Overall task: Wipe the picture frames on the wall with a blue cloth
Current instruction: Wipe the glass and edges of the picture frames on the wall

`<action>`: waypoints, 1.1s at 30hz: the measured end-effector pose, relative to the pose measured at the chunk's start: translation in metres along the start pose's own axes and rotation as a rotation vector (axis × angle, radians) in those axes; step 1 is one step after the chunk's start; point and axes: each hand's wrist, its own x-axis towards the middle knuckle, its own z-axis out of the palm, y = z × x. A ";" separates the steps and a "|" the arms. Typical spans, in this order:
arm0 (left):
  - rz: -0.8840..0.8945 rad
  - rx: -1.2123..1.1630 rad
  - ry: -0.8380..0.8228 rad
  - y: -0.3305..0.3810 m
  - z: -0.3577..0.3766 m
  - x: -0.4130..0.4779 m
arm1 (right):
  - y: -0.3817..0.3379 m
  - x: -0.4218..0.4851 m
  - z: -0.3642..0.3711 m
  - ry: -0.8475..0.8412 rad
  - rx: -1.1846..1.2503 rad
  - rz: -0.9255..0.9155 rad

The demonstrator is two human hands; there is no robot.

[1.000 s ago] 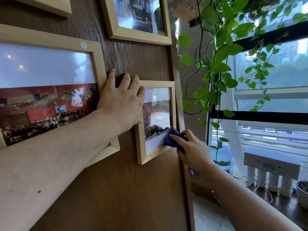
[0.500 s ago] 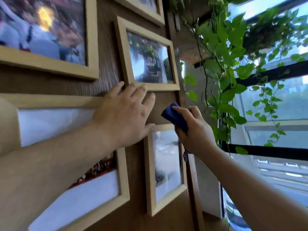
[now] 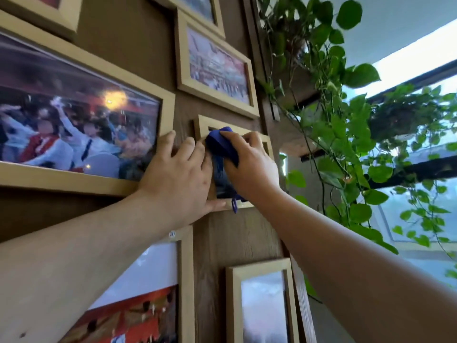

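Observation:
Several light wooden picture frames hang on a dark wood wall. My right hand (image 3: 249, 167) holds a bunched blue cloth (image 3: 220, 143) pressed against the upper left of a small frame (image 3: 200, 123) at mid-height. My left hand (image 3: 176, 179) lies flat with fingers spread on that frame's left edge and the wall, its thumb under the frame's bottom rail. Both hands hide most of this frame's glass. A large frame (image 3: 81, 115) hangs to the left, another frame (image 3: 215, 68) sits above, and two more frames (image 3: 262, 303) (image 3: 148, 290) hang below.
Trailing green vines (image 3: 341, 125) hang just right of the wall's edge, from a shelf up high. Beyond them is a window with dark bars (image 3: 415, 169). More frames run off the top of the view.
The view has tilted upward. Both hands climbed from the lower small frame to the one above it; the cloth now rests on that upper frame's glass.

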 end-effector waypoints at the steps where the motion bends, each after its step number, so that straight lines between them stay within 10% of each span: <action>1: 0.002 -0.001 0.000 0.001 0.001 0.002 | -0.001 0.004 0.004 -0.009 -0.020 -0.030; 16: 0.009 -0.018 0.027 0.012 0.013 0.004 | 0.098 0.004 0.019 -0.073 -0.214 0.285; 26: -0.002 0.002 0.043 0.019 0.019 0.002 | 0.046 -0.035 0.009 -0.110 -0.119 -0.318; 33: 0.003 -0.014 0.035 0.018 0.022 0.004 | 0.106 -0.040 0.007 -0.161 -0.347 0.118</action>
